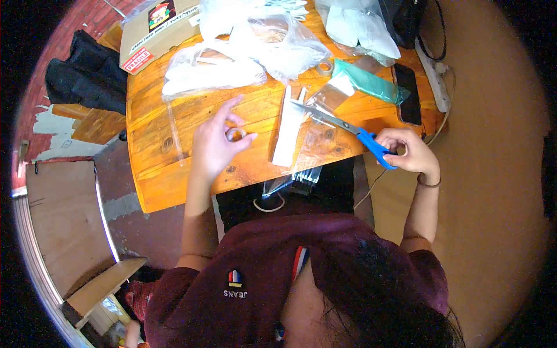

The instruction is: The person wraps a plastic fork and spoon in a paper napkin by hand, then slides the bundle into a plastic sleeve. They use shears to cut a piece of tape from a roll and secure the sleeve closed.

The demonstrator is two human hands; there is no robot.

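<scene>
My right hand (409, 152) is closed around the blue handles of a pair of scissors (354, 129). The blades point left, with their tips over a long white strip (288, 134) lying on the wooden table. Clear plastic film (314, 145) lies beside the strip and hangs past the table's front edge. My left hand (216, 145) is raised left of the strip, its thumb and forefinger apart. A small round shape shows between those fingers; I cannot make out whether it is held.
White plastic bags (214, 69) and a cardboard box (156, 36) stand at the back. A tape roll (324, 68), a green packet (368, 83) and a phone (407, 95) lie at the right. A power strip (432, 78) runs along the right edge.
</scene>
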